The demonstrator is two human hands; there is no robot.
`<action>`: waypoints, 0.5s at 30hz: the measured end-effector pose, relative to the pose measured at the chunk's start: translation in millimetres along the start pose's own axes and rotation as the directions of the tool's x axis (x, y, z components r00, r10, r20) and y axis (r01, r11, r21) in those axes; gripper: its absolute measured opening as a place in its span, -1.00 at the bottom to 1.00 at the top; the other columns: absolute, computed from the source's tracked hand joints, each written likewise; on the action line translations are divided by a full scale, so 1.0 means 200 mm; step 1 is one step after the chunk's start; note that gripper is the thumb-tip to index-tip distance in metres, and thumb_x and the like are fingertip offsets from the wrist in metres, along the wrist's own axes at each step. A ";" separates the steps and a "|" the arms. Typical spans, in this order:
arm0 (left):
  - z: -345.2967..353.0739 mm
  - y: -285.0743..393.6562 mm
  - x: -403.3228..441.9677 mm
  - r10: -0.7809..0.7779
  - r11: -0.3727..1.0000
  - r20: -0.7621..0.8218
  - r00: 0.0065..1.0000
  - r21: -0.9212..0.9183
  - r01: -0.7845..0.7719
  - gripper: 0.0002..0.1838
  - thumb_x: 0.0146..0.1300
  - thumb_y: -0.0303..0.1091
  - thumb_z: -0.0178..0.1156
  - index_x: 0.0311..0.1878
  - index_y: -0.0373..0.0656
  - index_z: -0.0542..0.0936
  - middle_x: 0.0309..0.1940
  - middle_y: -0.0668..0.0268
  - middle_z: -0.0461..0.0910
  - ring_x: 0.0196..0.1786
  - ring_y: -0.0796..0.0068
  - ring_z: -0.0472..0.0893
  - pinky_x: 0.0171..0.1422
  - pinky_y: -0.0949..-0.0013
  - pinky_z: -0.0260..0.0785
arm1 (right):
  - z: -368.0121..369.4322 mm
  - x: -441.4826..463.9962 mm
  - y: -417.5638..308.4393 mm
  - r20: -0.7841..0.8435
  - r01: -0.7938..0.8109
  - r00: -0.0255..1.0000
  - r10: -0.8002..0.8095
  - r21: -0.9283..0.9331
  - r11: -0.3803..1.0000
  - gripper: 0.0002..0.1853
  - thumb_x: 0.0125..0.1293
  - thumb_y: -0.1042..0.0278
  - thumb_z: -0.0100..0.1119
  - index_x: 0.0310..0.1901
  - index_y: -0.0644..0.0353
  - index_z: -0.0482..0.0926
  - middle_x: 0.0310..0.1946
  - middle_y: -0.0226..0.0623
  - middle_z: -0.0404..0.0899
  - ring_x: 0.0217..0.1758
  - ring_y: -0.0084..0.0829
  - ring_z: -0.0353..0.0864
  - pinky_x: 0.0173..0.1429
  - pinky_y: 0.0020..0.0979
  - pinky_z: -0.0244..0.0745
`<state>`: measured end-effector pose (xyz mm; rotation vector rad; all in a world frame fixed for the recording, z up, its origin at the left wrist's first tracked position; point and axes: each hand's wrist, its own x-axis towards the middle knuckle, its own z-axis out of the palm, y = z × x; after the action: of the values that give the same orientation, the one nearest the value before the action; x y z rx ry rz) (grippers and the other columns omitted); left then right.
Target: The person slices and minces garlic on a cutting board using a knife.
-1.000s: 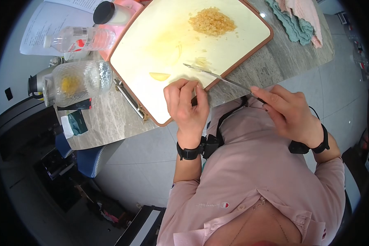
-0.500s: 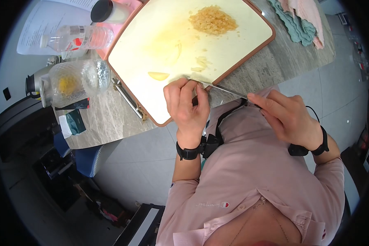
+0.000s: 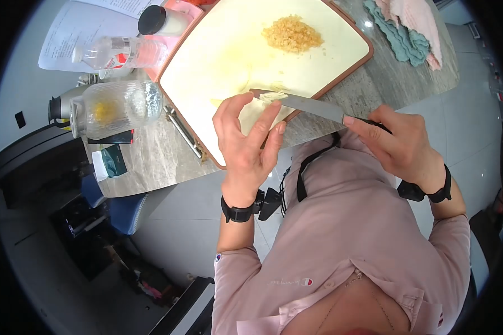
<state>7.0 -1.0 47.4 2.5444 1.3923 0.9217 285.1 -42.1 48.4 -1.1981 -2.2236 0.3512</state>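
Observation:
My right hand (image 3: 405,142) is closed around the dark handle of a kitchen knife (image 3: 318,108). The knife's blade lies turned on its flat side over the near edge of the white cutting board (image 3: 207,61), with pale strips (image 3: 274,96) on top of it. My left hand (image 3: 246,142) is open, its fingers spread, fingertips at the blade's tip and beside the strips. Whether they touch the strips I cannot tell. Farther back on the board sits a pile of finely chopped yellowish bits (image 3: 292,34). A pale yellow piece (image 3: 216,103) is mostly hidden by my left hand.
Left of the board stand a ribbed glass jar (image 3: 117,109), a clear plastic bottle (image 3: 120,53) and a dark-lidded jar (image 3: 165,21). A metal tool (image 3: 183,133) lies along the board's left edge. Folded cloths (image 3: 402,36) lie at the right.
The knife has turned from edge-on to flat, and pale strips now lie on its blade. My left hand has opened from a curled grip, fingers spreading beside the blade.

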 end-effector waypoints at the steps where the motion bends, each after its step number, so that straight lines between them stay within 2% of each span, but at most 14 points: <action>1: 0.00 0.00 0.00 0.019 1.000 0.022 1.000 -0.007 -0.019 -0.71 0.21 -0.35 0.40 0.02 -0.08 0.78 0.13 0.06 0.51 0.20 0.05 0.45 0.24 0.07 0.35 | 0.00 -0.01 0.00 -0.007 0.002 1.000 -0.002 -0.001 1.000 -0.52 0.08 0.46 0.33 0.12 0.03 0.70 -0.49 -0.40 0.39 -0.58 -0.42 0.47 -0.57 -0.38 0.35; 4: 0.01 0.00 0.01 0.026 1.000 0.047 0.999 -0.011 -0.025 -0.73 0.21 -0.32 0.40 -0.01 -0.07 0.79 0.13 0.06 0.52 0.21 0.04 0.45 0.29 0.06 0.32 | -0.01 -0.03 0.01 0.008 0.000 1.000 0.000 -0.002 1.000 -0.53 0.10 0.46 0.34 0.12 0.04 0.70 -0.49 -0.40 0.40 -0.57 -0.42 0.47 -0.57 -0.38 0.35; 7: 0.01 -0.01 0.03 0.066 0.998 0.086 0.994 -0.010 -0.065 -0.70 0.18 -0.32 0.42 0.01 -0.02 0.78 0.14 0.11 0.50 0.23 -0.01 0.44 0.25 0.05 0.36 | -0.01 -0.04 0.02 0.001 0.013 1.000 -0.013 -0.001 1.000 -0.53 0.11 0.46 0.34 0.12 0.04 0.69 -0.48 -0.40 0.41 -0.57 -0.42 0.48 -0.57 -0.38 0.35; 10: 0.01 -0.01 0.05 0.057 0.998 0.111 0.992 -0.029 -0.054 -0.76 0.26 -0.28 0.36 -0.03 -0.08 0.79 0.11 0.08 0.53 0.21 0.03 0.45 0.29 0.06 0.32 | -0.01 -0.04 0.03 0.012 0.019 1.000 -0.019 -0.011 1.000 -0.53 0.11 0.45 0.35 0.13 0.04 0.68 -0.46 -0.42 0.43 -0.56 -0.43 0.49 -0.56 -0.39 0.35; 15: 0.00 -0.04 0.09 0.046 0.998 0.154 0.987 -0.037 -0.040 -0.80 0.27 -0.32 0.34 -0.08 -0.11 0.78 0.11 0.07 0.53 0.20 0.05 0.46 0.25 0.08 0.34 | -0.01 -0.02 0.04 0.023 0.042 0.999 -0.041 -0.039 0.998 -0.52 0.08 0.44 0.36 0.11 0.01 0.68 -0.45 -0.42 0.44 -0.55 -0.43 0.51 -0.56 -0.39 0.36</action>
<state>8.2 17.8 51.8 2.5679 1.2724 0.7287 294.4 -41.8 45.0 -1.1718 -2.2810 0.3074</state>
